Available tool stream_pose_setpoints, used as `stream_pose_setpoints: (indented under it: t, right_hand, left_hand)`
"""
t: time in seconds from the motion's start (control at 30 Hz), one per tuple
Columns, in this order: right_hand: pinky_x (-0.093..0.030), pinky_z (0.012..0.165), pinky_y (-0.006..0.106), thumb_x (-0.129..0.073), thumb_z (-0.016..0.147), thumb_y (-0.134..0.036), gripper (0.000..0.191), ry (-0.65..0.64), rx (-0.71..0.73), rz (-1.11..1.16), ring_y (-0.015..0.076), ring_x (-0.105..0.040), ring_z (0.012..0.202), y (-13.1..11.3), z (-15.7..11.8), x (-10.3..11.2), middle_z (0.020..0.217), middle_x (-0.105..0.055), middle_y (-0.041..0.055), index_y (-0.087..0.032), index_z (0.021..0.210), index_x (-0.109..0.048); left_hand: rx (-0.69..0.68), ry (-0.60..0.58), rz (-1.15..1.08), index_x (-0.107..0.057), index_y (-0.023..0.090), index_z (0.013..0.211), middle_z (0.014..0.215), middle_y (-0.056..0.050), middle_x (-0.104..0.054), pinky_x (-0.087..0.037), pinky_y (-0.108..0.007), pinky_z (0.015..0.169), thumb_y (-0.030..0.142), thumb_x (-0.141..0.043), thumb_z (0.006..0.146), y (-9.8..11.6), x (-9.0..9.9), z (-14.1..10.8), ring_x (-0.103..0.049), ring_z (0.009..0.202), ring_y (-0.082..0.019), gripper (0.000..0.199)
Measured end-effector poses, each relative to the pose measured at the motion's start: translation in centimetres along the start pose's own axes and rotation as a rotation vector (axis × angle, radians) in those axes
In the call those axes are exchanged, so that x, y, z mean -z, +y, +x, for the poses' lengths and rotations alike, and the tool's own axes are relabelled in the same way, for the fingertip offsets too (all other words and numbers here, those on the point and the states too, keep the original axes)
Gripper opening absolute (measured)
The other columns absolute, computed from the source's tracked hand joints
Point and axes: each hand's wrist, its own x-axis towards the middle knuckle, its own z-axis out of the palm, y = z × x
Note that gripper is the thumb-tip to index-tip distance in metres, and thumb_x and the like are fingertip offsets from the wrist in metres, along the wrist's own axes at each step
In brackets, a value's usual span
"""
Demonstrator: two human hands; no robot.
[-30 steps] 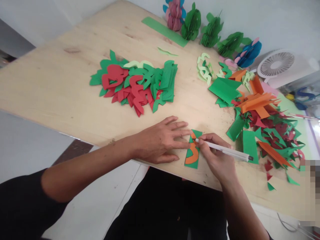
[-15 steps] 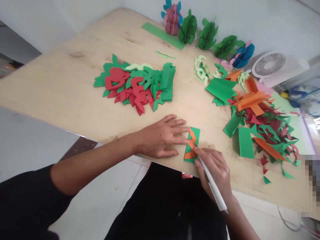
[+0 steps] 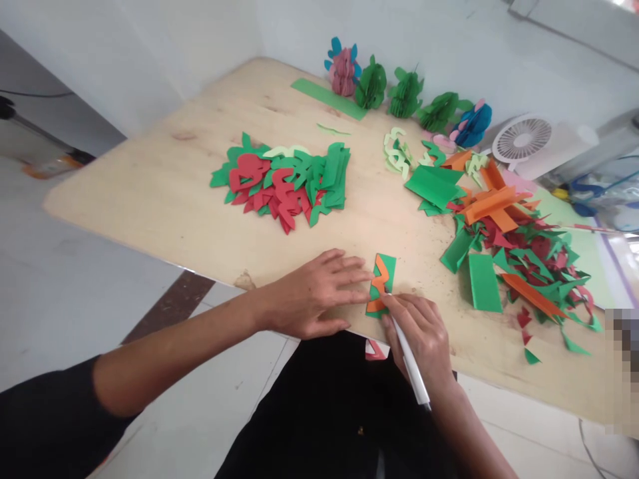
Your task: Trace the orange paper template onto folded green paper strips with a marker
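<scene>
A wavy orange paper cutout point(image 3: 381, 271) lies on a small green paper rectangle point(image 3: 390, 266) near the table's front edge. My left hand point(image 3: 319, 293) rests flat with fingers spread, its fingertips touching the left side of these papers. In my right hand point(image 3: 419, 329) is a white pen point(image 3: 412, 362), slanting with its tip at the orange cutout's right edge. Fingers partly cover the tip. Beyond my left hand is a pile of green paper cutouts point(image 3: 329, 173) and red paper cutouts point(image 3: 284, 189).
Orange folded strips point(image 3: 492, 205), green pieces point(image 3: 485, 283) and red scraps spread over the table's right side. Folded paper figures point(image 3: 407, 92) stand along the back wall, with a white fan point(image 3: 523, 140) at their right. A light green strip point(image 3: 329, 98) lies before them.
The camera view has shifted, so the table sits lower in the picture. My left hand has slid slightly along the papers' left edge. The pen remains at the orange cutout's right edge.
</scene>
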Motion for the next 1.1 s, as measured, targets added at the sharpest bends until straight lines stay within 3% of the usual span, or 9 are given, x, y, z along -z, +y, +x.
stream_pose_setpoints:
  t: [0.4,0.67,0.93,1.1]
  right_hand:
    - [-0.051,0.085,0.039,-0.050,0.088,-0.010,0.036,-0.001,0.004,0.029,0.0235,-0.068,0.097,0.2,-0.1,0.0,0.099,-0.075,0.0086,-0.017,0.121,-0.062]
    - [-0.050,0.084,0.038,-0.050,0.088,-0.007,0.037,-0.008,-0.020,0.043,0.0227,-0.068,0.095,-0.1,0.3,0.2,0.098,-0.075,0.0080,-0.018,0.121,-0.062]
    - [-0.051,0.082,0.037,-0.053,0.088,-0.007,0.034,-0.009,-0.044,0.087,0.0223,-0.068,0.093,-0.1,0.7,0.5,0.094,-0.075,0.0081,-0.018,0.118,-0.064]
    - [-0.054,0.076,0.033,-0.054,0.091,-0.017,0.024,0.009,-0.247,0.230,0.0195,-0.069,0.083,-0.4,1.4,0.8,0.091,-0.074,0.0060,-0.022,0.109,-0.069]
  left_hand:
    - [-0.062,-0.026,0.035,-0.055,0.023,0.132,0.147,-0.010,-0.048,-0.025,-0.055,0.115,0.038,-0.061,0.085,-0.4,-0.1,-0.2,-0.039,0.137,-0.034,0.050]
    - [-0.103,-0.094,0.071,-0.052,0.025,0.135,0.153,-0.010,-0.039,-0.019,-0.056,0.116,0.044,-0.059,0.087,-1.4,0.2,-0.2,-0.033,0.141,-0.034,0.051]
    - [-0.125,-0.084,0.075,-0.050,0.028,0.137,0.155,-0.008,-0.038,-0.014,-0.055,0.119,0.048,-0.063,0.085,-2.0,-0.2,-0.3,-0.032,0.143,-0.033,0.057]
    - [-0.153,-0.059,0.103,-0.050,0.027,0.137,0.154,-0.009,-0.038,-0.013,-0.055,0.119,0.050,-0.060,0.087,-2.3,-0.5,-0.4,-0.032,0.142,-0.034,0.056]
